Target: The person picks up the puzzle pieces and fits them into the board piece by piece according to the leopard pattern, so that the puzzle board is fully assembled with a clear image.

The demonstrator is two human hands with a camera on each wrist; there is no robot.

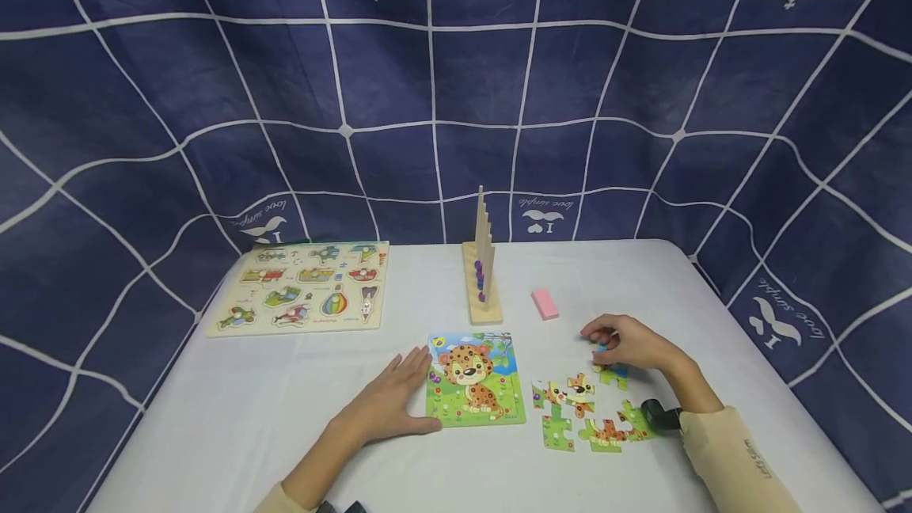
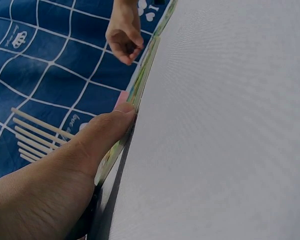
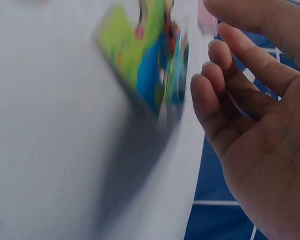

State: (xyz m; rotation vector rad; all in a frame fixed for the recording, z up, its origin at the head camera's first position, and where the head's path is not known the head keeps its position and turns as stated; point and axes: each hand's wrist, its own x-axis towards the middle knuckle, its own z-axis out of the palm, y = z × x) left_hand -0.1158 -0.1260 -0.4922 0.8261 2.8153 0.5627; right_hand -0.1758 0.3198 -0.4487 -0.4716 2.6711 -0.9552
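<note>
A square jigsaw board (image 1: 473,378) with a leopard cub picture lies at the middle of the table. My left hand (image 1: 388,406) rests flat along its left side, the thumb (image 2: 107,132) against the board's near edge. To the right, my right hand (image 1: 630,343) is above loose jigsaw pieces, fingers loosely bent. A green and blue jigsaw piece (image 3: 140,65), blurred, tilts over its shadow beside these fingers, with a gap between them in the right wrist view. More leopard pieces (image 1: 574,394) lie nearer the board, others (image 1: 606,435) toward the front.
A wooden peg stand (image 1: 484,267) with purple beads stands behind the board. Right of it lies a pink block (image 1: 545,304). At the back left is a wooden vehicle puzzle board (image 1: 299,287). A dark blue checked curtain (image 1: 470,77) closes off the back and sides.
</note>
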